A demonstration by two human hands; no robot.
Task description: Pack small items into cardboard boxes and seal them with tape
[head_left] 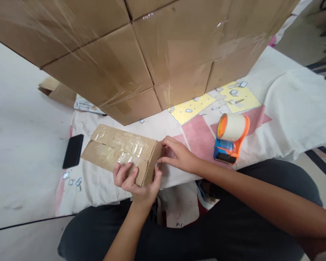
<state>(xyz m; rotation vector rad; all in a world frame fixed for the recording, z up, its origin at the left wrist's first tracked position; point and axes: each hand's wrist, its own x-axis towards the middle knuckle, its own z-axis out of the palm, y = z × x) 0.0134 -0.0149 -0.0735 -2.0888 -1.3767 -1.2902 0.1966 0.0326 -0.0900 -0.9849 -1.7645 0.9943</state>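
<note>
A small cardboard box (119,146) with clear tape along its top seam lies at a slant on the cloth in front of me. My left hand (138,181) grips its near right corner, fingers on the top face and thumb against the end face. At the box's right end is my right hand (176,154), its thumb and fingers bent close together at the end face. Whatever those fingertips pinch, if anything, is too small to make out. To the right of my right hand stands an orange and blue tape dispenser (230,139) with a wide roll in it.
A tall stack of taped cardboard boxes (179,54) rises close behind the small box. A black phone (73,151) lies at the left. An open carton (58,92) sits behind, beside the stack. Patterned cloth (198,134) covers the low surface.
</note>
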